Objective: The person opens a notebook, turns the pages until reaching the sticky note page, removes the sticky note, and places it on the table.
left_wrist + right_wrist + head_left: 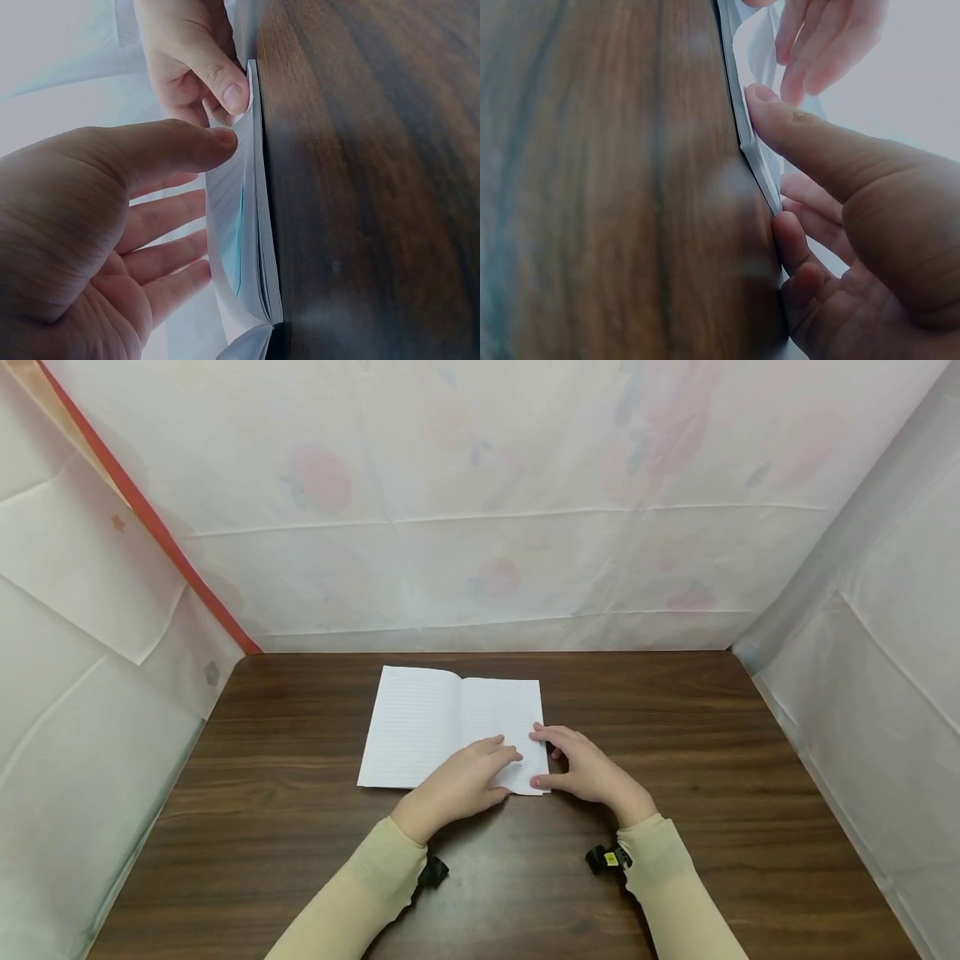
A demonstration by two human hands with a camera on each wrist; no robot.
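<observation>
The thin white lined-paper notebook (450,722) lies open on the dark wooden worktop (675,760), its right-hand page just lifting as the left hand (457,785) rests flat-fingered on it and the right hand (588,772) pinches its edge, not yet turned.

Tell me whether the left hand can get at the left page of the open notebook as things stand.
Probably yes. The left hand rests on the right page of the notebook, and the left page lies bare right beside it. Only the right hand is near, at the notebook's right edge, out of the way.

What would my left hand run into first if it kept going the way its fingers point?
Likely the right hand: the left hand lies on the open notebook, its fingers aimed across the right page at that hand's thumb.
</observation>
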